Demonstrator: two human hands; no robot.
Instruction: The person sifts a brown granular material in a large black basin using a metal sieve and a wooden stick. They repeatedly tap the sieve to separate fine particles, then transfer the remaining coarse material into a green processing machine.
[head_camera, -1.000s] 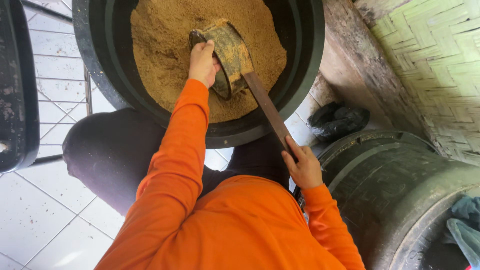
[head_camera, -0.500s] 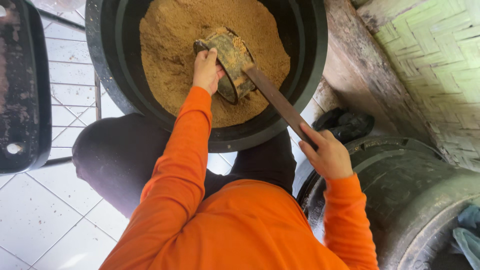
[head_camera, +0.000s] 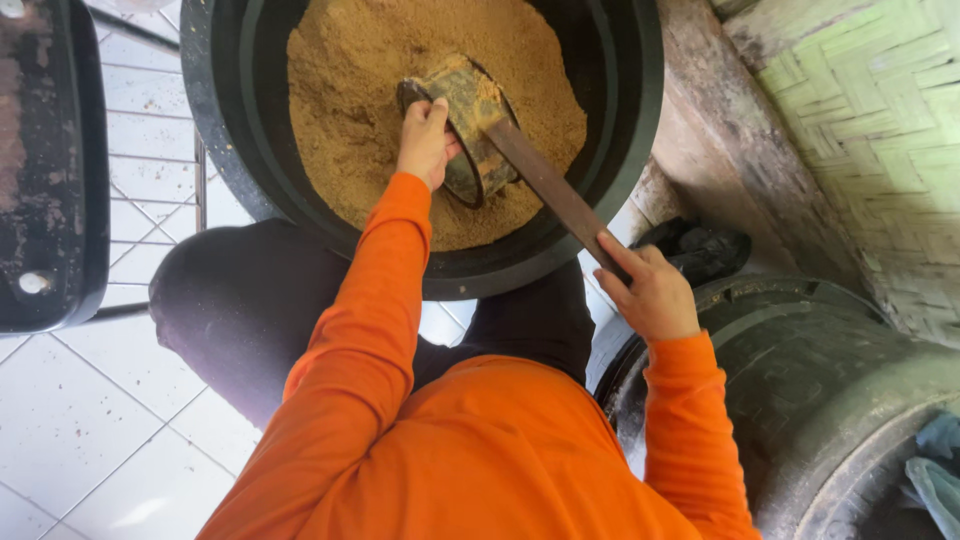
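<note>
Scoop (head_camera: 470, 120): round, worn metal can fixed to a long flat wooden handle (head_camera: 555, 195). Lies tilted on its side in the upper middle of the scene, mouth toward the near left, resting on the brown granular meal (head_camera: 340, 110). Some meal clings to its outer wall; the fill inside cannot be made out.

Left hand (head_camera: 425, 140): closed on the near-left rim of the can, fingers curled over the edge. Right hand (head_camera: 650, 290): wrapped about the near end of the handle, outside the tub, thumb lying along the wood.

Progress, as judged: scoop is bedded in the meal and gripped at both ends, so a scooping or stirring stroke appears to be in hand. Nothing shows lifted clear, and the tub remains well filled, heaped toward the far left.

Tub (head_camera: 640, 120): large, round, black, thick-rimmed. Stands on the floor beyond the knees (head_camera: 240, 300), which are clad in dark cloth; both sleeves are orange.

Surroundings: floor (head_camera: 90, 420) of pale square tiles with grey joints, at left and near. Second black barrel (head_camera: 830, 380), on its side, near right, just beside the right hand. Dark crumpled cloth (head_camera: 700, 250) between tub and barrel. Black rounded container (head_camera: 50, 170) at far left edge. Woven green bamboo wall (head_camera: 880, 130) at far right, above a bare earthen strip.
</note>
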